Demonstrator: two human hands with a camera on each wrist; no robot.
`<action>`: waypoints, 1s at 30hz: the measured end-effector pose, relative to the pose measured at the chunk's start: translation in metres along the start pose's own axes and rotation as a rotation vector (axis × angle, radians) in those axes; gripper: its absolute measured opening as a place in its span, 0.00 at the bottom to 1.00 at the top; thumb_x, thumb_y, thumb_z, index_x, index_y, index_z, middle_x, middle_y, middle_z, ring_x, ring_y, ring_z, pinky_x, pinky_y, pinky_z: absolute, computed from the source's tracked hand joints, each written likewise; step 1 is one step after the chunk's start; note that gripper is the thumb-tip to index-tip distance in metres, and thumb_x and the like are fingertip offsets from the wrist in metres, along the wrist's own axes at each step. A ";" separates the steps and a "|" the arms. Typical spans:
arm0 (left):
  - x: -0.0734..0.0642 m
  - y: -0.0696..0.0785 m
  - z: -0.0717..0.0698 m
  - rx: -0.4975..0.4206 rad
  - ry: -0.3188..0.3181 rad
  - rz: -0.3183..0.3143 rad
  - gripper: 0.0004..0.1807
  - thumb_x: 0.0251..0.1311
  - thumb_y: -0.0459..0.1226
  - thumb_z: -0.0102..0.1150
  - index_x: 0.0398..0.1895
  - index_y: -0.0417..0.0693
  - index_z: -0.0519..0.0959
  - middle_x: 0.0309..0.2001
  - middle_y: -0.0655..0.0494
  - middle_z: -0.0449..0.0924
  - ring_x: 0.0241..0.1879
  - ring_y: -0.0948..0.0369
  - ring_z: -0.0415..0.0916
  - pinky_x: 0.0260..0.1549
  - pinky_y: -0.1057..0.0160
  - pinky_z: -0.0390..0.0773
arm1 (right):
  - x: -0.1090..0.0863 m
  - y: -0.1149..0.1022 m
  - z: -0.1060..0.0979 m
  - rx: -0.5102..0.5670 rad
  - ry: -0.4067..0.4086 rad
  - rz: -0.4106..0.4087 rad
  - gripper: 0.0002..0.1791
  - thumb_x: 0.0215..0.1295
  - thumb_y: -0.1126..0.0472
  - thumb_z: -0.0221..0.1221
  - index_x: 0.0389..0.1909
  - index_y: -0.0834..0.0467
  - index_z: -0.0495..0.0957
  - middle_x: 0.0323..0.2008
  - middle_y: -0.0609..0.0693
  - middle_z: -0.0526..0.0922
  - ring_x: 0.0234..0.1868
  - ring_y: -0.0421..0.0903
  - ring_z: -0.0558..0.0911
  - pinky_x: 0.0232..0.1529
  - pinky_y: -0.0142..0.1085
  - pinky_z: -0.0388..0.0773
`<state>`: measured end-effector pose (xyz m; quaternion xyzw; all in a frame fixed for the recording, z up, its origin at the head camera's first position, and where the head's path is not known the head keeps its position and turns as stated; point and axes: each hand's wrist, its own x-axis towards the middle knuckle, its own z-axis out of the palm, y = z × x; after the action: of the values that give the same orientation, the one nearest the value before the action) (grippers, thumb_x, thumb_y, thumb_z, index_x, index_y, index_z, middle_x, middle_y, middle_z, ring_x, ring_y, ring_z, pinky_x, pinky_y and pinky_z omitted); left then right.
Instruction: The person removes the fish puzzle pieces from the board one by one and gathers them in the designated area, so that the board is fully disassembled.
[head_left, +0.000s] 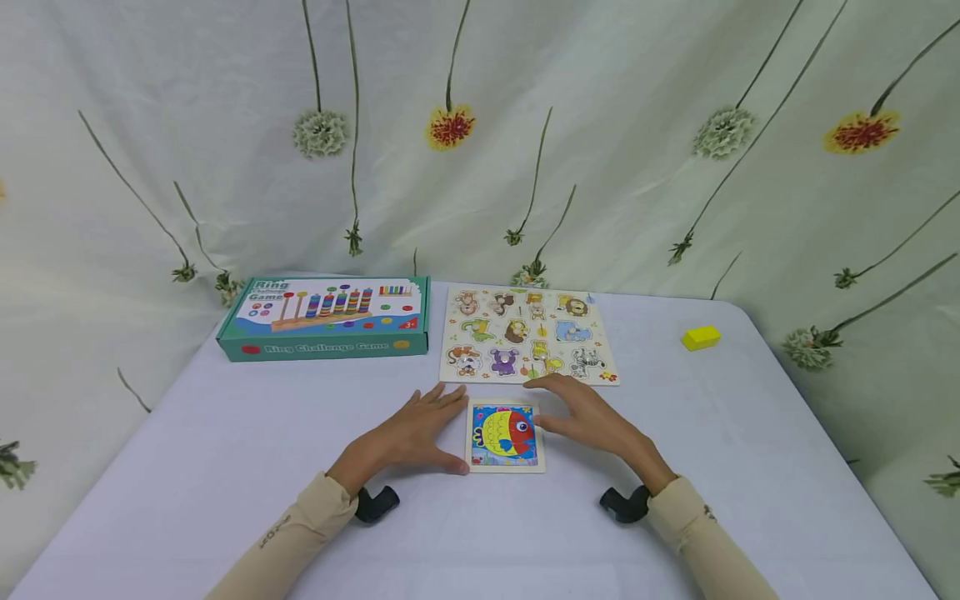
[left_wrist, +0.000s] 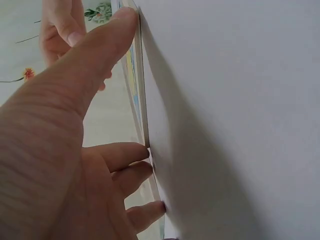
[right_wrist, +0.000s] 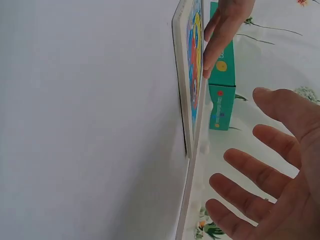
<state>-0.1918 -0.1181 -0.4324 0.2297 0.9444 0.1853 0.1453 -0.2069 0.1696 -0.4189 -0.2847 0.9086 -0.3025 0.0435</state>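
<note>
A small square fish puzzle (head_left: 506,436) in a pale wooden frame lies flat on the white table, its red and yellow fish on a blue ground. My left hand (head_left: 420,433) is at its left side, thumb and fingertips at the frame's edge, fingers spread. In the left wrist view the left thumb (left_wrist: 107,47) touches or nearly touches that edge. My right hand (head_left: 588,419) hovers over the puzzle's right side, fingers apart and relaxed. The right wrist view shows the right hand (right_wrist: 270,175) holding nothing, a gap between it and the puzzle (right_wrist: 192,75).
Behind the puzzle lies a larger wooden animal peg board (head_left: 491,333). A green Ring Challenge Game box (head_left: 330,321) sits at the back left. Toward the back right is a yellow block (head_left: 701,337). A flowered curtain (head_left: 615,150) hangs behind the white table (head_left: 225,467).
</note>
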 end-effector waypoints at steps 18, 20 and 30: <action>-0.003 -0.005 0.004 -0.031 0.015 0.007 0.56 0.40 0.62 0.70 0.74 0.57 0.58 0.75 0.61 0.52 0.76 0.52 0.34 0.72 0.44 0.34 | 0.048 -0.006 0.025 0.201 -0.131 -0.018 0.20 0.63 0.58 0.63 0.56 0.55 0.78 0.53 0.47 0.79 0.52 0.46 0.76 0.57 0.43 0.75; -0.003 -0.006 0.005 -0.039 0.016 0.013 0.55 0.41 0.62 0.70 0.74 0.57 0.58 0.75 0.61 0.52 0.76 0.51 0.33 0.72 0.44 0.34 | 0.051 -0.005 0.027 0.209 -0.139 -0.024 0.18 0.62 0.59 0.63 0.54 0.55 0.79 0.52 0.47 0.80 0.51 0.45 0.76 0.56 0.41 0.75; -0.003 -0.008 0.006 -0.050 0.024 0.038 0.55 0.42 0.63 0.69 0.74 0.57 0.57 0.75 0.61 0.52 0.76 0.51 0.33 0.71 0.43 0.32 | 0.058 -0.004 0.034 0.209 -0.166 -0.035 0.14 0.63 0.61 0.63 0.49 0.53 0.82 0.45 0.45 0.78 0.49 0.43 0.74 0.55 0.38 0.74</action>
<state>-0.1899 -0.1247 -0.4403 0.2415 0.9366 0.2142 0.1363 -0.2454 0.1176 -0.4390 -0.3187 0.8603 -0.3714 0.1427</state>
